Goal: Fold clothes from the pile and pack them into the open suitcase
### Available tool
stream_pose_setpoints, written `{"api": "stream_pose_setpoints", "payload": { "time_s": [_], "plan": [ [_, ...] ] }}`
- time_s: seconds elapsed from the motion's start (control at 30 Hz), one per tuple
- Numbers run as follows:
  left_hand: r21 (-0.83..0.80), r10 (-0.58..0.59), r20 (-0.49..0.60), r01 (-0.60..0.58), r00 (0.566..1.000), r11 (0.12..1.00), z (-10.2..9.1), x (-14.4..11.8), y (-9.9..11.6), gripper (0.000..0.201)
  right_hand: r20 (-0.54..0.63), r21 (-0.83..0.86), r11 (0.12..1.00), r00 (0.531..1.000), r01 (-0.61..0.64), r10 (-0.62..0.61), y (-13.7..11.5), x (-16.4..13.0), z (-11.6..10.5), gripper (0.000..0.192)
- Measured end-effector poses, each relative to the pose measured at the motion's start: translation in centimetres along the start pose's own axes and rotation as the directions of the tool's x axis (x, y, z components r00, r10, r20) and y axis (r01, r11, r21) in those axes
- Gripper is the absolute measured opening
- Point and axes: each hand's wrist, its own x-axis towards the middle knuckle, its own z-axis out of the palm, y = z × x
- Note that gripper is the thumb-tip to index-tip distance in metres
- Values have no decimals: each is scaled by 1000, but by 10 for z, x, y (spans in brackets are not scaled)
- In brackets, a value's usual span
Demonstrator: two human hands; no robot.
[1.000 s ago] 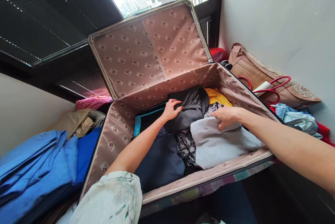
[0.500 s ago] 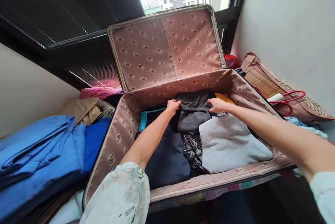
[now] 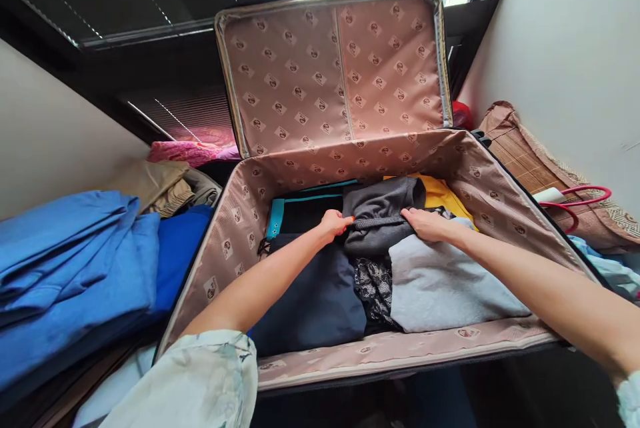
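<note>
We leaned over the open suitcase (image 3: 480, 181), our left hand (image 3: 334, 223) and right hand (image 3: 423, 223) each pinching an end of the dark grey garment's (image 3: 381, 205) waistband, which lay at the back between the teal-trimmed black piece (image 3: 300, 209) and the yellow top (image 3: 443, 193). By our reading, settling it flat came next, needing an even two-handed press beside the pale grey sweater (image 3: 445, 285).
</note>
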Motion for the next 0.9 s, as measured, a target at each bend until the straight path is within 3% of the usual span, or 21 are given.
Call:
{"api": "stream_pose_setpoints", "payload": {
  "time_s": [0.07,0.13,0.27,0.33,0.5,0.6,0.67,0.73,0.8,0.87,0.9],
  "plan": [
    [-67,33,-9,-33,999,997,4,4,-2,47,-23,-22,1000,1000,7,-7,0,5,13,45],
    [-161,27,54,-18,998,987,8,10,6,49,-9,-9,1000,1000,9,-9,4,8,15,48],
    [-167,-146,193,179,970,970,19,18,22,44,82,130,991,996,24,-34,17,6,2,58],
    [-147,-158,228,194,961,970,28,15,24,44,87,168,985,995,28,-43,21,1,-5,58],
    [-234,44,438,66,898,970,39,-9,29,63,110,163,986,993,16,-34,22,-11,-20,64],
    [-217,130,394,-46,910,975,33,-27,55,59,119,196,980,992,23,-47,27,-19,-37,64],
    [-187,260,301,-210,918,960,31,-42,82,54,80,228,974,996,12,-30,37,-30,-56,64],
    [-91,439,214,-429,873,899,34,-61,111,49,-23,244,969,999,-30,36,51,-45,-77,63],
    [55,617,156,-631,771,774,46,-80,135,46,-161,245,964,977,-100,142,67,-63,-95,62],
    [200,733,131,-743,667,639,63,-92,149,46,-258,238,956,938,-172,233,81,-77,-105,61],
    [274,755,141,-758,640,591,71,-93,151,47,-281,227,953,923,-202,262,86,-81,-107,62]
  ]
}}
